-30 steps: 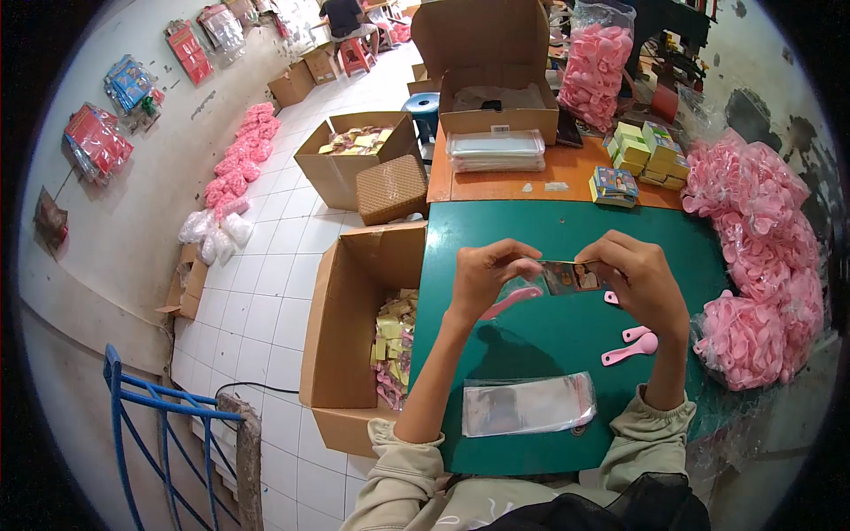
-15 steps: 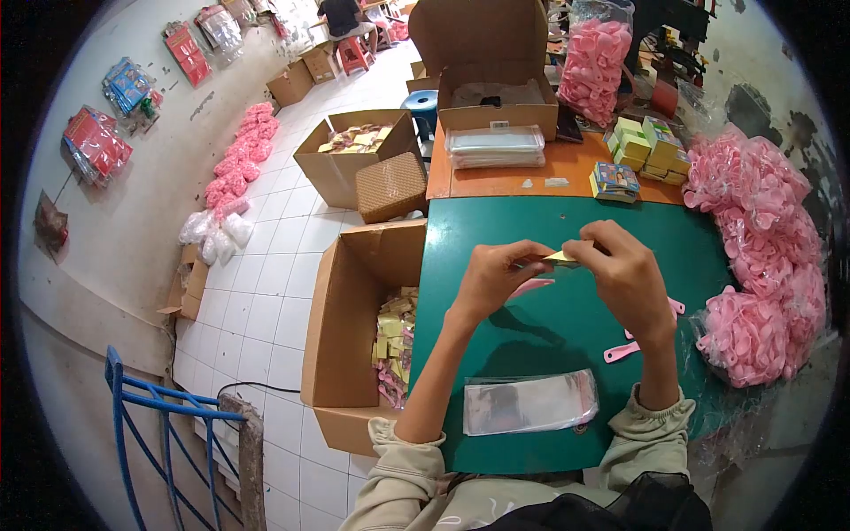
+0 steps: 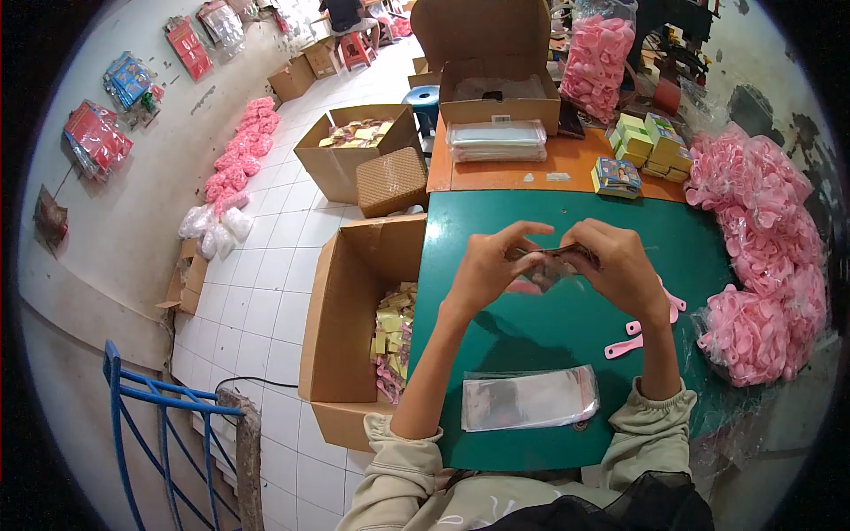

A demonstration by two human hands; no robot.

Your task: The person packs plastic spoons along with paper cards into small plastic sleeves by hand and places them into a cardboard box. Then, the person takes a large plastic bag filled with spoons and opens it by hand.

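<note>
My left hand (image 3: 482, 273) and my right hand (image 3: 622, 265) are raised over the green table, fingers closed on a small clear plastic packet (image 3: 554, 273). A dark edge shows along the packet's top between the fingertips. Below my left fingers a pink piece (image 3: 524, 287) is visible; whether it is inside the packet I cannot tell. Beside my right forearm lie several pink handled pieces (image 3: 625, 347), partly covered by the arm. Between my forearms, a stack of clear plastic sleeves (image 3: 529, 400) rests near the table's front edge.
An open carton (image 3: 332, 327) with yellow-carded packets stands left of the green table (image 3: 443, 354). Bagged pink pieces (image 3: 753, 327) line the right edge. Small card stacks (image 3: 615, 179) and more sleeves (image 3: 498, 140) sit on the orange table behind. A person (image 3: 343, 16) sits far back.
The yellow card seen between my fingers has gone from sight, and clear plastic with a dark top edge shows there instead. My hands have turned slightly and lowered a little.
</note>
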